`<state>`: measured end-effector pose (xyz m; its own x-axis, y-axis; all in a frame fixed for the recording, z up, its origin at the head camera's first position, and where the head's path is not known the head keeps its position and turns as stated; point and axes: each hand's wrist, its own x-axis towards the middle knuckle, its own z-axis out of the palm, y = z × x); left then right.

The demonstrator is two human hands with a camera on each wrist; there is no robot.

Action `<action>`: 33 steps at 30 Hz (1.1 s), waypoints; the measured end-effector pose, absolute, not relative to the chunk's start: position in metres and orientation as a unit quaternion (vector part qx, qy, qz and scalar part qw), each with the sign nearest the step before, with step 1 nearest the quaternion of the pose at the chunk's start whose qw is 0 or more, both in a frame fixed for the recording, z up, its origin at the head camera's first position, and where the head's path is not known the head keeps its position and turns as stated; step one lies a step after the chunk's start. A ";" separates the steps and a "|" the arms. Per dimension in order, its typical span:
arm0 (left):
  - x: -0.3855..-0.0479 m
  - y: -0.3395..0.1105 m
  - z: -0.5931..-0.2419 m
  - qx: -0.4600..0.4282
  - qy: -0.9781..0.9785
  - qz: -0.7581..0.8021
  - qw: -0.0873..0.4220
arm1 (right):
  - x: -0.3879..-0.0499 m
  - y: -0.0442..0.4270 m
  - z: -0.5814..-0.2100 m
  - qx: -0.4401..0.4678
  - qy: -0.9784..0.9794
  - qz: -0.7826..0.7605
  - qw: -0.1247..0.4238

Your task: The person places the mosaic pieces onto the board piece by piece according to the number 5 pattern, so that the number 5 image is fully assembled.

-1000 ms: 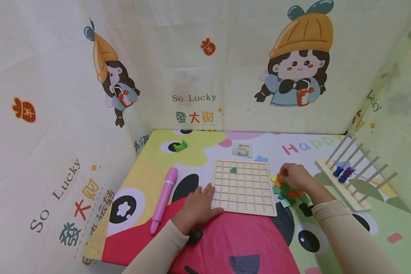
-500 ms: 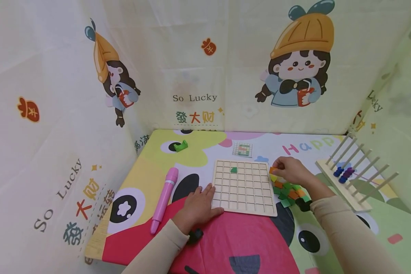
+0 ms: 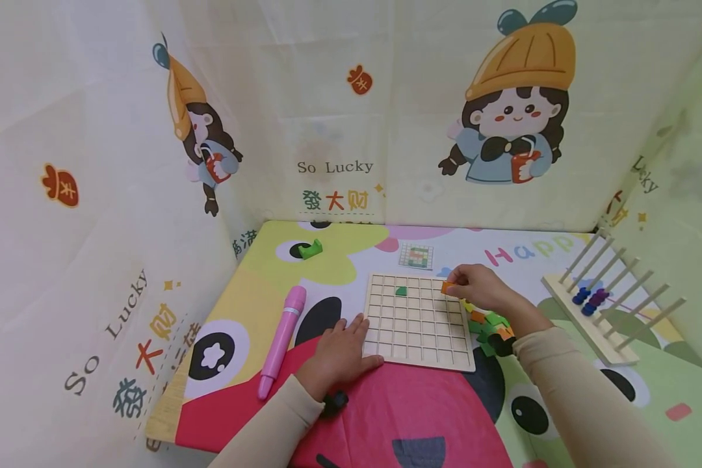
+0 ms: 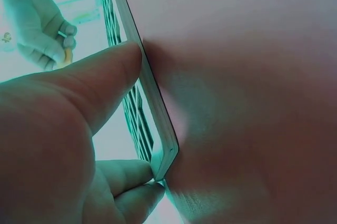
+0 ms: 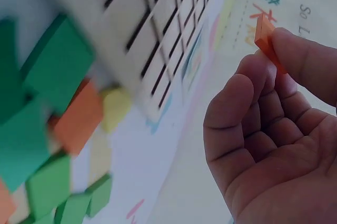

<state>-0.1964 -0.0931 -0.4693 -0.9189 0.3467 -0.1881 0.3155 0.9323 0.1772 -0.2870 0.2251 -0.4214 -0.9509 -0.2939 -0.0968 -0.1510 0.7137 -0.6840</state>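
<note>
Right hand (image 3: pixel 481 287), orange tile (image 5: pixel 264 33) between thumb and fingers

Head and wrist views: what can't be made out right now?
Pattern card: head view, cells too small to read reliably.
Board: head view, far right corner hidden by the right hand.
Held orange tile: head view, partly covered by that hand.
Loose tiles: head view, some hidden by the black wrist device; right wrist view, blurred, cut off by the left edge. No sure count.
Left hand: left wrist view, cut off by left and bottom edges.
</note>
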 end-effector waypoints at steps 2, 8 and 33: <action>-0.196 -0.093 -0.469 0.169 0.977 0.071 0.109 | -0.290 0.218 -0.422 -0.126 0.919 -0.360 0.099; -0.195 -0.093 -0.468 0.169 0.977 0.067 0.109 | -0.297 0.193 -0.423 -0.150 0.907 -0.377 0.112; -0.195 -0.091 -0.471 0.161 0.979 0.060 0.109 | -0.316 0.145 -0.457 -0.197 0.922 -0.309 0.125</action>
<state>-0.1952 -0.0910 -0.4713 -0.9246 0.3275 -0.1946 0.3012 0.9412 0.1529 -0.3156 0.1448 -0.4566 -0.8910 -0.4409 -0.1080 -0.2870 0.7316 -0.6184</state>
